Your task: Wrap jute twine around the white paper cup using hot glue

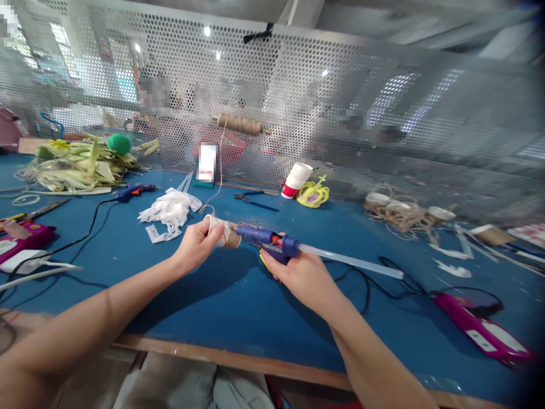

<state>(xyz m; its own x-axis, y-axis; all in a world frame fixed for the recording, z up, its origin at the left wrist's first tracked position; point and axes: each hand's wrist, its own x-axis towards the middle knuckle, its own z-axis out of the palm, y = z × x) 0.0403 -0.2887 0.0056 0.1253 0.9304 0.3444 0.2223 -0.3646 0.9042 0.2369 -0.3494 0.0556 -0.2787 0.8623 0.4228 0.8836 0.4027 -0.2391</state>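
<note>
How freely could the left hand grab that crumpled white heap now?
Probably not freely: the left hand holds a cup and would likely need to let go first. The crumpled white heap lies uncovered nearby.

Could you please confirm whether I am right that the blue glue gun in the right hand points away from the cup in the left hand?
Not quite: the head view shows the blue glue gun in the right hand pointing towards the cup in the left hand.

No text, label, brand, number or sign is legible here.
</note>
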